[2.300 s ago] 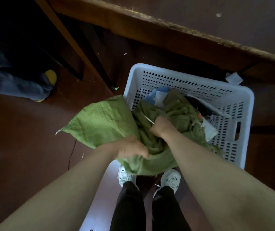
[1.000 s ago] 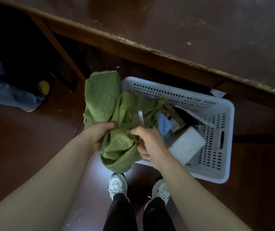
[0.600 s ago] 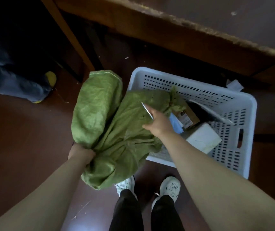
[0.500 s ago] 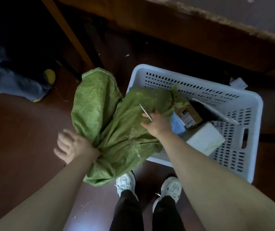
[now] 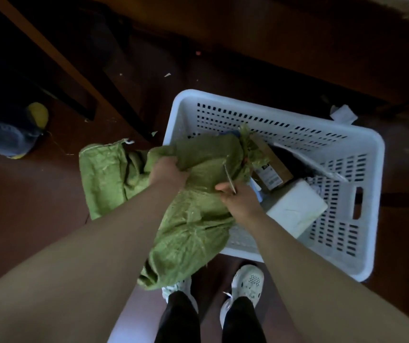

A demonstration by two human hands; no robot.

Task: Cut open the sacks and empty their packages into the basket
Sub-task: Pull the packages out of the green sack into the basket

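Note:
A crumpled green woven sack [image 5: 193,219] hangs over the near left corner of the white perforated basket [image 5: 361,154]. My left hand [image 5: 167,173] is shut on a fold of the sack near its top. My right hand [image 5: 240,203] grips the sack too and holds a thin metal blade [image 5: 230,179] that points up. The sack's tied, frayed end [image 5: 246,144] lies inside the basket. In the basket lie a brown cardboard box [image 5: 271,169], a white package [image 5: 297,209] and a dark flat package [image 5: 304,159].
The basket stands on a dark red floor below a wooden table edge [image 5: 322,53]. A slanted table leg [image 5: 57,60] runs at the upper left. Another person's leg and yellow shoe [image 5: 35,115] are at the far left. My white shoes [image 5: 248,285] are below.
My left hand let go of the sack's lower left side, moved up and right, and now grips a fold near the top. The sack sagged lower. My right hand stayed on it with the blade.

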